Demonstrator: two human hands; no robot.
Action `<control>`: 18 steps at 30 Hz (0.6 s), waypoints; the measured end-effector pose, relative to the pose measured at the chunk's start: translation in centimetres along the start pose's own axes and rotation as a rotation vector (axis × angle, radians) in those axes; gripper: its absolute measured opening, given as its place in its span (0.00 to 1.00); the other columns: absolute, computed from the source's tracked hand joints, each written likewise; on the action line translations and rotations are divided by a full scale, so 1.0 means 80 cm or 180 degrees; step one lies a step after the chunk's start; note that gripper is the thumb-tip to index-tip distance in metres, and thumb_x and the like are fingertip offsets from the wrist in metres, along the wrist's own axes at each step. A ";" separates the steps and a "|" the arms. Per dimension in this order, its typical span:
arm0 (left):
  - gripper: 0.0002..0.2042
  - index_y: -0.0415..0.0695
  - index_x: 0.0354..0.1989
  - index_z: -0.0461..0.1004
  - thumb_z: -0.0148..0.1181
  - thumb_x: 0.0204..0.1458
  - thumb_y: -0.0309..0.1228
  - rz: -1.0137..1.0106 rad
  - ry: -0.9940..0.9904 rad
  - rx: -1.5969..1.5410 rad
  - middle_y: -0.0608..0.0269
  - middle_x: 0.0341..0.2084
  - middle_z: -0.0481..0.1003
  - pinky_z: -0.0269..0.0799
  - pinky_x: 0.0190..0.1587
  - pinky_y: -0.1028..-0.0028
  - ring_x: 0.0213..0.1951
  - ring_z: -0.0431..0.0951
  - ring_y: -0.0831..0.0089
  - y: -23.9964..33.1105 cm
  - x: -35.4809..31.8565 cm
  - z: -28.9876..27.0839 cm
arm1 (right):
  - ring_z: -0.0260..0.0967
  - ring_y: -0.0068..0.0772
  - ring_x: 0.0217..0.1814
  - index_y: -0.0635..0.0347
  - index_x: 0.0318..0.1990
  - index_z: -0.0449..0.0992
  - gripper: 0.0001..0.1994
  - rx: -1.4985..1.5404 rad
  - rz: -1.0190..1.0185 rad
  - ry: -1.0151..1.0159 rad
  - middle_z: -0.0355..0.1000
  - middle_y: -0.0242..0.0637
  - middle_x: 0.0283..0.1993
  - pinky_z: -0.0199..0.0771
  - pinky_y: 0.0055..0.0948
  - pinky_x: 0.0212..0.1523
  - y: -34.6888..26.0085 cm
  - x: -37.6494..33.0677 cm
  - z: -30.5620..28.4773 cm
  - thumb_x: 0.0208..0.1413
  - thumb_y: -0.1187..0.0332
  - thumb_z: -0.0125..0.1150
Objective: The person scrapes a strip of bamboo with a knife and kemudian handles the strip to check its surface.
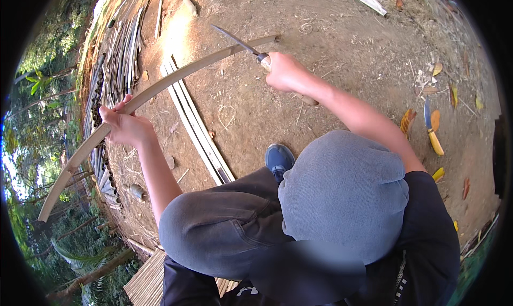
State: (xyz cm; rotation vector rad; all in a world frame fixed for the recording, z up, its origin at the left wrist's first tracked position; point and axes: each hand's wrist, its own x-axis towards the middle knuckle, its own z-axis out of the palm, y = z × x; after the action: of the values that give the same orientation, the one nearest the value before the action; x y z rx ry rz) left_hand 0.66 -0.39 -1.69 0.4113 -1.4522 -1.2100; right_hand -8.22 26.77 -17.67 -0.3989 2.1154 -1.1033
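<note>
My left hand is wrapped around a long, flat bamboo strip, thumb and fingers closed on it. The strip slants from the lower left to the upper middle and looks curved in this view. In my right hand is a knife, gripped by its long wooden handle. Its narrow dark blade points up and left, crossing the strip close to the far end. Whether the edge touches the strip, I cannot tell.
Split bamboo slats lie on the dirt before my knees. Bamboo poles are piled at the left. A second knife with a yellowish handle rests among fallen leaves at the right. My blue shoe is between the slats and my knee.
</note>
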 end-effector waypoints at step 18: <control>0.19 0.34 0.27 0.66 0.57 0.61 0.39 0.0002 0.0109 0.0133 0.54 0.19 0.73 0.82 0.34 0.67 0.26 0.82 0.59 0.011 -0.005 0.011 | 0.57 0.19 0.19 0.66 0.47 0.69 0.12 0.0096 -0.0201 0.0493 0.65 0.31 0.27 0.57 0.24 0.14 0.075 0.015 0.040 0.56 0.76 0.54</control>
State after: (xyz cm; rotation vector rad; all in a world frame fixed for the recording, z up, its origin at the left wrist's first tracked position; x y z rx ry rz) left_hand 0.32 0.67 -0.99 0.4579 -1.4501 -1.1683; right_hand -6.45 27.73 -24.27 -0.3790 2.2310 -1.2361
